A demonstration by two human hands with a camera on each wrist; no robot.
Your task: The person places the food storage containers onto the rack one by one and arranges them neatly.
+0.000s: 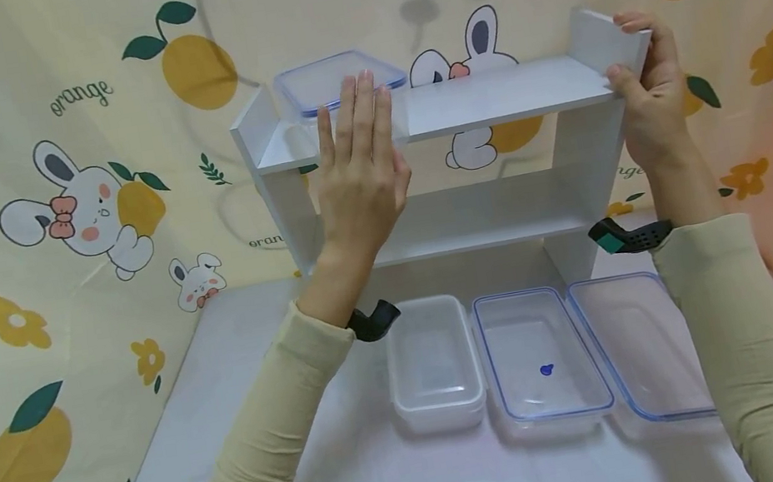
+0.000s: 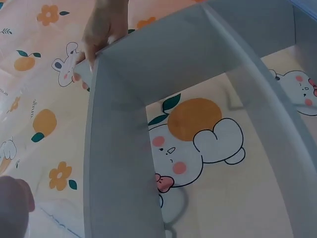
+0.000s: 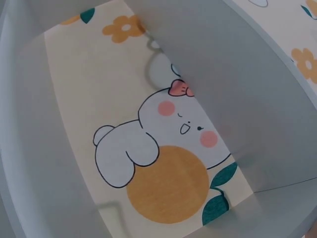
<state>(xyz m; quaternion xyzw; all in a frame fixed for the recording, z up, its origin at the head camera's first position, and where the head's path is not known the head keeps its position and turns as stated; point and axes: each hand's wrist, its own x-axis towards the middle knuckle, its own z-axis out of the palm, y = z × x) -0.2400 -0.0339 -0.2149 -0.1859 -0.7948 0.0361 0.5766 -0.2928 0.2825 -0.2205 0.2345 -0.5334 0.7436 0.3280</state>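
On the left of the top board of a white two-tier shelf (image 1: pixel 485 99) sits a clear lidded food container (image 1: pixel 338 76) with a blue rim. My left hand (image 1: pixel 356 170) lies flat against the front of that container, its fingers straight and pointing up, hiding part of it. With my right hand (image 1: pixel 655 93) I grip the upper right side panel of the shelf, thumb in front and fingers over the edge. The left wrist view shows the right hand (image 2: pixel 106 25) at the panel's edge too. The right wrist view looks into the shelf's frame (image 3: pixel 277 129).
On the white table (image 1: pixel 364 480) before the shelf stand a frosted container (image 1: pixel 432 360), a blue-rimmed container (image 1: pixel 539 343) with a small blue mark, and another blue-rimmed container (image 1: pixel 646 343) partly behind the right sleeve. A patterned cloth (image 1: pixel 105 92) hangs behind.
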